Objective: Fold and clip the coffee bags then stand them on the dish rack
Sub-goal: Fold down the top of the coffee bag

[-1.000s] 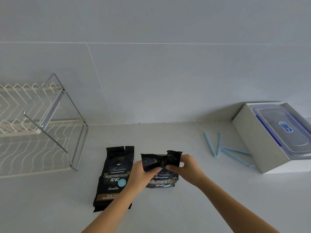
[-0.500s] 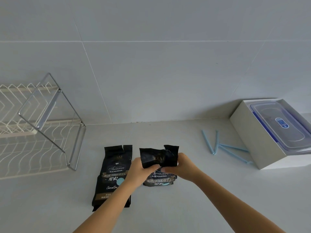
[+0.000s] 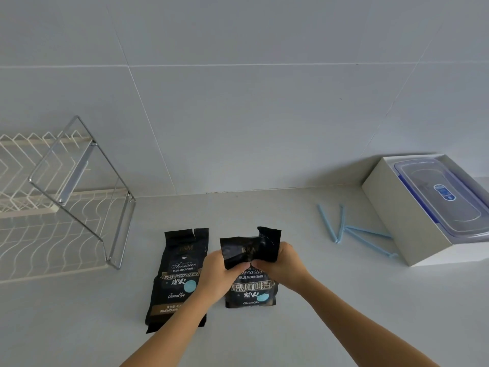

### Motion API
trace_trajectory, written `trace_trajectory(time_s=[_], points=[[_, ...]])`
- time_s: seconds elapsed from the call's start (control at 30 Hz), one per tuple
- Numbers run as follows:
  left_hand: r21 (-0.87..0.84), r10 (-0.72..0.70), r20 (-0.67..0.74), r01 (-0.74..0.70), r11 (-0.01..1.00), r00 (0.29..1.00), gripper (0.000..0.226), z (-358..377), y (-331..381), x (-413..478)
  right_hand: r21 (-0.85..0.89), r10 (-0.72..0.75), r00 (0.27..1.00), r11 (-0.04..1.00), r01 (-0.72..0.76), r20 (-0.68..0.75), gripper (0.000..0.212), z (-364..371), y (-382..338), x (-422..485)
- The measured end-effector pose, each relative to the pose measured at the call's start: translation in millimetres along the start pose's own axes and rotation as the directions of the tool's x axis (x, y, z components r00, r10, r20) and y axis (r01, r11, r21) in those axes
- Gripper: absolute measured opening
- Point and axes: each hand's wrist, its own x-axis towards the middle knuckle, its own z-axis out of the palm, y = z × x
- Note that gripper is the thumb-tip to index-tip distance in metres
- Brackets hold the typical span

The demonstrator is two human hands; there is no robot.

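Both the left hand [image 3: 221,272] and the right hand [image 3: 281,259] are gripping the crumpled top of the coffee bag [image 3: 251,271] standing just right of the flat second coffee bag [image 3: 180,276] on the worktop [image 3: 317,313]. The stiff foil is likely springing open before a blue sealing clip [image 3: 367,241], lying well right, is fetched.

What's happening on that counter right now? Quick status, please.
Left hand and right hand both grip right coffee bag, top bent over. Second bag flat, unclipped. Blue clips untouched. Dish rack holds no bags.
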Motion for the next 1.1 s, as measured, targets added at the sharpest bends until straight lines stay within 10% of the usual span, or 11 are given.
trace_trajectory(time_s=[0.43,0.67,0.8,1.1], points=[[0.263,0.057,-0.232,0.006,0.965,0.971,0.030,16.9,-2.8,-1.4,-0.021,0.040,0.990,0.999,-0.043,-0.136,0.044,9.9,7.2,3.0],[-0.195,-0.199,0.035,0.203,0.960,0.979,0.007,-0.8,-0.5,9.3,0.201,0.109,0.994,0.974,-0.103,-0.018,0.006,1.5,8.8,4.6],[-0.501,-0.303,-0.049,0.239,0.832,0.952,0.005,-3.0,-3.5,0.5,0.406,0.073,0.997,0.912,-0.051,-0.039,0.015,-11.9,10.4,1.1],[-0.475,-0.440,-0.253,0.285,0.832,0.862,0.027,14.6,-0.7,-6.1,0.591,0.157,0.980,0.805,-0.057,-0.119,0.023,3.7,14.1,-6.0]])
